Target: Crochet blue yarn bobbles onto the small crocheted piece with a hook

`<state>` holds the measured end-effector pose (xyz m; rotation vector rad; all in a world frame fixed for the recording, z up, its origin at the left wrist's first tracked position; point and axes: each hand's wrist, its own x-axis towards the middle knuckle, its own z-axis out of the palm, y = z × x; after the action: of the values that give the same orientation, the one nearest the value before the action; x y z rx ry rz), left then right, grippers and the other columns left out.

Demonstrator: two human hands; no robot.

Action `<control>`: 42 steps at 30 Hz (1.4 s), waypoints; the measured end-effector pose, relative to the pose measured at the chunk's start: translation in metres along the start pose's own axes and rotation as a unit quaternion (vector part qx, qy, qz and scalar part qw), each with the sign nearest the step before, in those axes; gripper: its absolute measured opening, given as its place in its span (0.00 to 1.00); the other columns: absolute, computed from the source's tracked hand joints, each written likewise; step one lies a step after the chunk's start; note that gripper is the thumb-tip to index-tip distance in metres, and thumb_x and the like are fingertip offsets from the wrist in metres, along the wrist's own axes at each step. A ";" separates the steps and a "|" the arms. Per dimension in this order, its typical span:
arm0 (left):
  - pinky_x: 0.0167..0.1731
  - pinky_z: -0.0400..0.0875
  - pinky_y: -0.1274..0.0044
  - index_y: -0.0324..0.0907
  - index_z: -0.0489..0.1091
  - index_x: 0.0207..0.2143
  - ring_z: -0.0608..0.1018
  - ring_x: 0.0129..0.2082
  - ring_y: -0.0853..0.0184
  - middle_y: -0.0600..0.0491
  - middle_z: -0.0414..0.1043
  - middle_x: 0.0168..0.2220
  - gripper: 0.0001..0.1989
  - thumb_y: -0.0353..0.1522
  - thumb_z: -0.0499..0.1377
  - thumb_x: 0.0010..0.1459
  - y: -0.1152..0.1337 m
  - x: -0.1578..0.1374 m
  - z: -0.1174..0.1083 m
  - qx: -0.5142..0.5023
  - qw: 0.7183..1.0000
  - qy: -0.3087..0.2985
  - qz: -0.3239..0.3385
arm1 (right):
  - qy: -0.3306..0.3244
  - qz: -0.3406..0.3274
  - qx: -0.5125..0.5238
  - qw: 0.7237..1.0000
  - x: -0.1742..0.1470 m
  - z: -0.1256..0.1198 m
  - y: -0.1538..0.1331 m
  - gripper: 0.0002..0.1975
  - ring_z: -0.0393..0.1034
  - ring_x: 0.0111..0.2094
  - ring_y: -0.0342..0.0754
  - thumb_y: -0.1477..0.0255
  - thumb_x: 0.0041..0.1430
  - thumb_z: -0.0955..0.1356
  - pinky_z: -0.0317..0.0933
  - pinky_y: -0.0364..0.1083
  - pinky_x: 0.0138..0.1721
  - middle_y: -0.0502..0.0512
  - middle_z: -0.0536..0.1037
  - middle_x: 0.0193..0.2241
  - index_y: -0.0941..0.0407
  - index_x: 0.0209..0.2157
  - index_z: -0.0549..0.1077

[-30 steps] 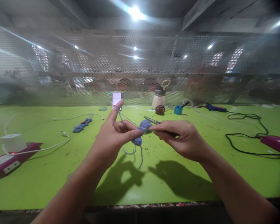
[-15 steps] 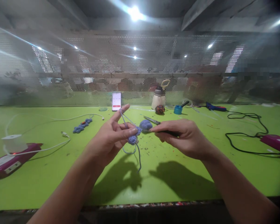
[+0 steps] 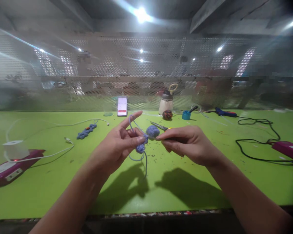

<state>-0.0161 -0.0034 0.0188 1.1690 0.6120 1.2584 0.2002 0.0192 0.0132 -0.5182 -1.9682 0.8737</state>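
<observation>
Blue yarn [image 3: 133,123] is looped over the raised left hand [image 3: 119,146], pinched shut on the crochet piece [image 3: 141,148]; the right hand [image 3: 188,143], closed around a hook [image 3: 161,139], is best guided with even tension.

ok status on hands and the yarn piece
Left hand pinches blue crochet piece, yarn looped over forefinger. Right hand grips dark hook. Scissors on table behind, apart from both.

a phone [image 3: 122,106] stands against the mesh screen [image 3: 146,71]; a bottle [image 3: 166,102], scissors [image 3: 159,126] and a blue crochet strip [image 3: 86,130] lie on the green table [image 3: 39,182].
</observation>
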 end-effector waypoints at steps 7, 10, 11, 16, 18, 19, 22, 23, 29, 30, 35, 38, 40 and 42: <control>0.31 0.74 0.77 0.38 0.64 0.59 0.75 0.25 0.70 0.56 0.74 0.23 0.38 0.24 0.70 0.44 -0.006 0.001 0.004 0.110 0.990 0.021 0.091 | 0.018 0.095 0.075 0.993 0.001 0.007 0.005 0.08 0.55 0.15 0.34 0.73 0.57 0.70 0.47 0.38 0.14 0.46 0.69 0.18 0.60 0.38 0.79; 0.30 0.74 0.76 0.41 0.54 0.65 0.76 0.25 0.68 0.57 0.75 0.22 0.47 0.25 0.70 0.45 -0.007 0.001 0.006 0.143 0.984 0.025 0.101 | 0.018 0.108 0.072 0.991 0.001 0.007 0.004 0.08 0.55 0.15 0.35 0.72 0.57 0.71 0.46 0.38 0.14 0.46 0.69 0.18 0.60 0.38 0.79; 0.30 0.74 0.76 0.43 0.50 0.67 0.77 0.25 0.67 0.57 0.75 0.22 0.50 0.24 0.70 0.45 -0.007 0.000 0.006 0.152 0.983 0.025 0.102 | 0.017 0.114 0.071 0.991 0.001 0.007 0.004 0.09 0.55 0.15 0.35 0.72 0.56 0.71 0.46 0.38 0.14 0.46 0.70 0.18 0.60 0.39 0.79; 0.31 0.74 0.73 0.47 0.46 0.69 0.77 0.25 0.65 0.57 0.73 0.23 0.53 0.21 0.68 0.45 -0.006 -0.004 0.009 0.212 0.970 0.031 0.111 | -0.002 0.156 0.078 0.985 0.002 0.004 0.005 0.10 0.55 0.14 0.34 0.73 0.55 0.72 0.46 0.37 0.13 0.46 0.70 0.17 0.60 0.39 0.79; 0.32 0.73 0.72 0.48 0.50 0.68 0.76 0.25 0.64 0.57 0.73 0.23 0.50 0.20 0.67 0.45 -0.007 -0.007 0.011 0.251 0.959 0.040 0.128 | -0.003 0.181 0.110 0.977 0.003 0.005 0.007 0.09 0.55 0.13 0.34 0.72 0.54 0.72 0.45 0.37 0.13 0.46 0.71 0.17 0.60 0.38 0.79; 0.32 0.73 0.73 0.49 0.52 0.67 0.76 0.25 0.64 0.57 0.73 0.23 0.49 0.19 0.66 0.45 -0.008 -0.007 0.013 0.272 0.951 0.049 0.142 | 0.000 0.196 0.136 0.971 0.004 0.007 0.009 0.08 0.54 0.13 0.34 0.72 0.53 0.73 0.44 0.37 0.13 0.46 0.71 0.16 0.60 0.36 0.78; 0.34 0.71 0.75 0.50 0.61 0.62 0.74 0.25 0.66 0.57 0.73 0.24 0.43 0.18 0.65 0.44 -0.012 -0.008 0.016 0.299 0.931 0.087 0.188 | 0.031 0.237 0.230 0.943 0.005 0.016 0.012 0.10 0.55 0.13 0.34 0.70 0.50 0.75 0.42 0.37 0.12 0.47 0.72 0.17 0.60 0.33 0.77; 0.35 0.71 0.75 0.50 0.64 0.61 0.74 0.26 0.66 0.57 0.74 0.25 0.41 0.18 0.65 0.44 -0.014 -0.008 0.017 0.294 0.929 0.099 0.201 | 0.049 0.244 0.254 0.935 0.005 0.020 0.013 0.11 0.56 0.13 0.34 0.69 0.48 0.76 0.42 0.37 0.12 0.47 0.72 0.18 0.60 0.32 0.76; 0.35 0.74 0.73 0.45 0.57 0.65 0.76 0.29 0.66 0.55 0.75 0.27 0.45 0.23 0.68 0.45 -0.019 -0.001 0.016 0.180 0.958 0.119 0.191 | 0.102 0.203 0.319 0.920 0.003 0.037 0.015 0.11 0.57 0.14 0.35 0.68 0.50 0.75 0.45 0.37 0.13 0.47 0.72 0.19 0.58 0.33 0.75; 0.33 0.74 0.74 0.44 0.55 0.65 0.77 0.28 0.66 0.55 0.76 0.27 0.45 0.24 0.69 0.46 -0.019 0.000 0.015 0.150 0.966 0.113 0.178 | 0.106 0.188 0.310 0.926 0.003 0.037 0.016 0.11 0.57 0.14 0.35 0.68 0.51 0.75 0.46 0.37 0.13 0.46 0.72 0.19 0.58 0.33 0.75; 0.29 0.71 0.80 0.43 0.54 0.65 0.76 0.26 0.71 0.56 0.78 0.27 0.47 0.24 0.70 0.45 -0.013 0.002 0.012 0.042 0.990 0.072 0.109 | 0.116 0.087 0.173 0.974 0.002 0.032 0.015 0.08 0.56 0.14 0.35 0.69 0.54 0.73 0.48 0.38 0.13 0.47 0.71 0.19 0.58 0.34 0.76; 0.27 0.71 0.81 0.42 0.56 0.64 0.76 0.24 0.72 0.57 0.78 0.26 0.46 0.22 0.70 0.43 -0.009 0.001 0.010 0.013 0.994 0.059 0.093 | 0.122 0.016 0.070 0.990 0.001 0.025 0.013 0.06 0.57 0.15 0.36 0.71 0.56 0.71 0.51 0.40 0.15 0.47 0.70 0.19 0.59 0.35 0.77; 0.28 0.71 0.81 0.41 0.58 0.63 0.76 0.24 0.72 0.57 0.78 0.26 0.45 0.22 0.70 0.43 -0.006 0.000 0.009 0.001 0.994 0.061 0.088 | 0.117 -0.019 0.009 0.993 0.000 0.020 0.012 0.05 0.58 0.17 0.37 0.73 0.57 0.71 0.53 0.40 0.16 0.47 0.70 0.20 0.58 0.36 0.77; 0.28 0.71 0.81 0.41 0.59 0.62 0.76 0.25 0.72 0.56 0.77 0.26 0.44 0.22 0.70 0.44 -0.004 -0.001 0.009 -0.005 0.995 0.057 0.079 | 0.110 -0.050 -0.050 0.991 -0.001 0.015 0.012 0.04 0.60 0.19 0.38 0.74 0.58 0.71 0.54 0.41 0.17 0.49 0.72 0.22 0.58 0.36 0.78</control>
<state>-0.0069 -0.0071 0.0180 1.1620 0.6056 1.4692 0.1875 0.0207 -0.0016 -0.5452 -1.8253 0.6299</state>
